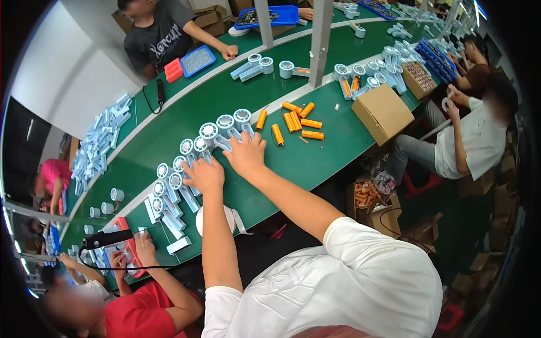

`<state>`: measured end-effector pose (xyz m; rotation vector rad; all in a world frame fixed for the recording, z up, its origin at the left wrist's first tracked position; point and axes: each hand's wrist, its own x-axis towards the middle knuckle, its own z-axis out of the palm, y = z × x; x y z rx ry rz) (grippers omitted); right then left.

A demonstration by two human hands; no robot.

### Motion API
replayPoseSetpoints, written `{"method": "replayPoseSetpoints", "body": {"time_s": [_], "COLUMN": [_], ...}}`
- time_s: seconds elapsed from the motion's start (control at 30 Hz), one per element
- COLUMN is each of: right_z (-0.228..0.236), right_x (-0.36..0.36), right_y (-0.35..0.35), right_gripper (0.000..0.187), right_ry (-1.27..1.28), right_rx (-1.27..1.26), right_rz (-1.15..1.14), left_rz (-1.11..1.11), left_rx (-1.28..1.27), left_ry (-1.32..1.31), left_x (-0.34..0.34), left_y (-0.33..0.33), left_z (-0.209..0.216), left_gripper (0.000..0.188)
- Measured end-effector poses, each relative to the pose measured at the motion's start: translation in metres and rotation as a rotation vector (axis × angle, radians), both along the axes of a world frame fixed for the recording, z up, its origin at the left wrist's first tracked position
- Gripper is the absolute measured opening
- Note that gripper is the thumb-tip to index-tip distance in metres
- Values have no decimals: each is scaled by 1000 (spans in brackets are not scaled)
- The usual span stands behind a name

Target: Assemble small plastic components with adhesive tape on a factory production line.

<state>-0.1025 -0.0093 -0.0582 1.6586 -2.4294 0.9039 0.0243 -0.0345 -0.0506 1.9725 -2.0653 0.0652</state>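
Several light blue handheld fans [208, 131] with round heads lie in a slanting row on the green bench in front of me. My left hand [205, 176] lies over the handles in the middle of the row, fingers spread and touching them. Farther right, my right hand [247, 152] reaches over the handles at the row's far end, its fingers stretched out and apart. The fingers partly hide the handles under them. Just right of that hand, several orange wired battery cells [290, 121] lie loose on the bench.
A roll of white tape [217, 221] lies beside my left forearm. A cardboard box [383, 114] sits at the bench edge on the right. A metal post [320, 42] rises from the rail. Co-workers sit close on both sides, one in a red shirt [141, 310] at lower left.
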Motion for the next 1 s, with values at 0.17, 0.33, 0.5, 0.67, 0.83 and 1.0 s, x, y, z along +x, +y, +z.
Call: {"method": "replayPoseSetpoints", "body": {"time_s": [0.17, 0.33, 0.5, 0.67, 0.83, 1.0], "right_z": [-3, -17, -29, 21, 18, 19], "right_x": [13, 6, 2, -94, -160, -176], "right_y": [5, 15, 48, 54, -15, -56], "right_gripper": [33, 41, 62, 50, 54, 51], "right_ry": [53, 96, 78, -149, 345, 30], "right_rx": [-17, 18, -49, -126, 278, 363], "right_rz": [-63, 32, 362, 376, 303, 375], "left_rz": [139, 122, -14, -452, -671, -707], "left_rx": [134, 158, 29, -226, 11, 190], "left_ry": [32, -24, -225, 169, 539, 615], "left_x": [7, 3, 17, 43, 22, 21], "left_y": [-7, -2, 38, 117, 182, 209], "left_z": [10, 14, 17, 46, 36, 26], "left_gripper": [51, 55, 52, 29, 13, 6]}}
